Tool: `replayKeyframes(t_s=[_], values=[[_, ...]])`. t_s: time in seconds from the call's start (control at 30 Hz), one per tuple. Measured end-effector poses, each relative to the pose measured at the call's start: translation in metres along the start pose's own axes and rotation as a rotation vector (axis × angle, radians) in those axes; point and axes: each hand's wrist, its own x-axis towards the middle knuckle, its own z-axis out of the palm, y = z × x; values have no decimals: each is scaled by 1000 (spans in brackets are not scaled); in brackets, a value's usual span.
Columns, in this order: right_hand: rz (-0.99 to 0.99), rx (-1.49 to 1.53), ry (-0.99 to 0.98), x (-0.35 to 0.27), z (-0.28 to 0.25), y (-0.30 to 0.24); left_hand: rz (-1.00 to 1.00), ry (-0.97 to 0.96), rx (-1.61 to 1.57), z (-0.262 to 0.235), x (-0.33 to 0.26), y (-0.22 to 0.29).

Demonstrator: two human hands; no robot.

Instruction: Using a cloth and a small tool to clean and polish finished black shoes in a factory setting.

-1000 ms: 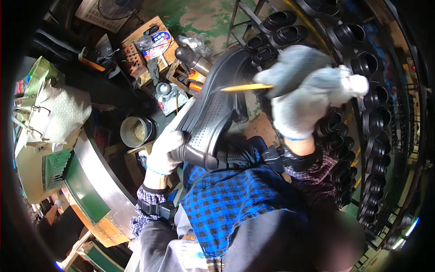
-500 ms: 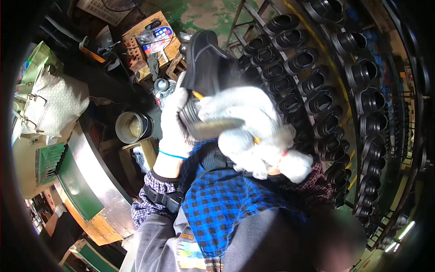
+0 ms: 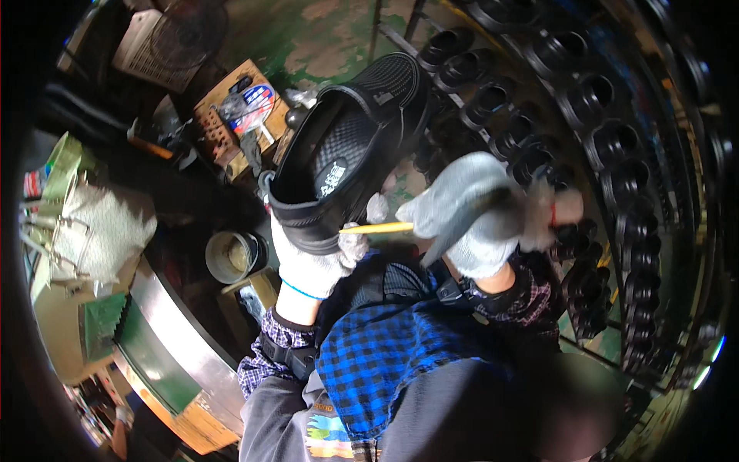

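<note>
A black slip-on shoe (image 3: 346, 142) is held up in front of me, its opening and textured insole facing me and its toe pointing to the far right. My left hand (image 3: 308, 266), in a white glove, grips it at the heel. From my gloved right hand (image 3: 462, 204) a thin yellow stick (image 3: 377, 229) points left, its tip at the shoe's heel beside the left fingers. I cannot tell whether the tip touches. A blurred dark grey piece lies across the right glove. Beside that glove is a whitish wad (image 3: 566, 212) with a bit of red.
Racks with rows of black shoes (image 3: 623, 189) stand at the right. At the left are a metal-edged green bench (image 3: 165, 339), a white bucket (image 3: 229, 258) and a pale cloth-covered thing (image 3: 108, 231). A cluttered wooden stand (image 3: 262, 131) and a fan (image 3: 185, 35) are farther off.
The shoe has turned so that its opening faces me, and it lies farther right. My right hand has drawn away from it, to the right, with the yellow stick.
</note>
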Motion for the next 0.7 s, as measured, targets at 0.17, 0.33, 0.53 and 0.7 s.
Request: replayKeyframes(t_s=[0.17,0.33,0.53,0.7], values=[[97,-1110,67,29,6,-75,-42,63,219,-21,-8,-4],[-305,-1974,481,15,-71,-125,-223,-126,-56,-54,-8,-6],[-431,-898,696,34,-11,-121,-430,-117,-328,-56,-4,0],[-154,-1362,594,4,-8,-76,-564,-123,-459,-63,-7,6]])
